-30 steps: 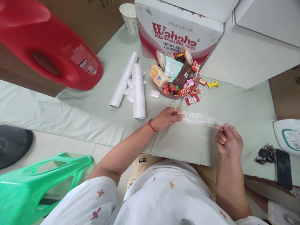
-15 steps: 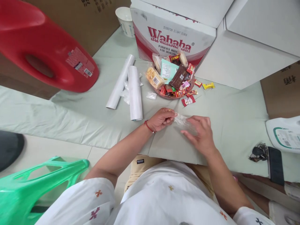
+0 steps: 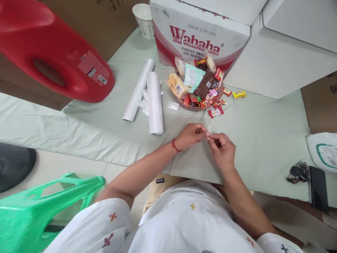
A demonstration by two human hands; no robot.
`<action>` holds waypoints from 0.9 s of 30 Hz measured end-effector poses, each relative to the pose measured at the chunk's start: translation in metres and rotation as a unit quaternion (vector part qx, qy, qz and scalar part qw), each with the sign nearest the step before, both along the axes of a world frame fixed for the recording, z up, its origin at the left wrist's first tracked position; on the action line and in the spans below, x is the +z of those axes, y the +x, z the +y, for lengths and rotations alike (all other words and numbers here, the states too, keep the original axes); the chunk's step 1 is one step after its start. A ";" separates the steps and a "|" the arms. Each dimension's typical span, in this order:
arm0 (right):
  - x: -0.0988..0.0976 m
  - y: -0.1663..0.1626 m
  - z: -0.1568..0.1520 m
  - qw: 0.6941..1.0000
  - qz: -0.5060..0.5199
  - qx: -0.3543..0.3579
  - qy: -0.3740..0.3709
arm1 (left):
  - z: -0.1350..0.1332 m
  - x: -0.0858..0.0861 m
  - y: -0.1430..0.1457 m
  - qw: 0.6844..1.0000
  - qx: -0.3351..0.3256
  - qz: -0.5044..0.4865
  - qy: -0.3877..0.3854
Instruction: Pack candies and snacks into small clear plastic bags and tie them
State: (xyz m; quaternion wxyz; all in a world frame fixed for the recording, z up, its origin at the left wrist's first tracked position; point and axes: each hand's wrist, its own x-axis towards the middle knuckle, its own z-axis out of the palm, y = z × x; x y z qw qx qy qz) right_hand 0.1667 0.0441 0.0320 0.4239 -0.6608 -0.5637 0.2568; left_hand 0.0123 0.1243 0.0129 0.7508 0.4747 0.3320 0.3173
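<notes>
in the head view, the left hand [image 3: 192, 136] and right hand [image 3: 223, 149] meet at the middle of the frame, above the counter [image 3: 263, 140], fingertips closed in a pinch. between them is a thin clear plastic piece [image 3: 210, 127], mostly hidden by the fingers; how far it is folded or gathered i cannot tell. the handling of this piece looks unfinished, as it is in the fingers and not set down. two white rolls [image 3: 155, 102] lie left of center, with crumpled clear plastic [image 3: 144, 105] between them. a small clear bundle [image 3: 173, 106] lies apart, just below the snack basket [image 3: 195, 108] at upper center; whether these are finished pieces is unclear.
</notes>
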 end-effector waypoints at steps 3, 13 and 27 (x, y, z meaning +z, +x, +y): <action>0.001 0.003 0.001 0.986 0.151 -0.011 -0.068 | 0.002 -0.001 -0.001 1.000 -0.013 -0.017 -0.010; 0.018 0.044 0.008 0.919 0.372 -0.071 -0.106 | 0.012 0.006 -0.011 0.985 -0.015 -0.100 -0.139; 0.007 0.040 0.012 0.962 0.247 0.027 -0.112 | 0.007 0.007 -0.008 0.984 -0.056 -0.113 -0.128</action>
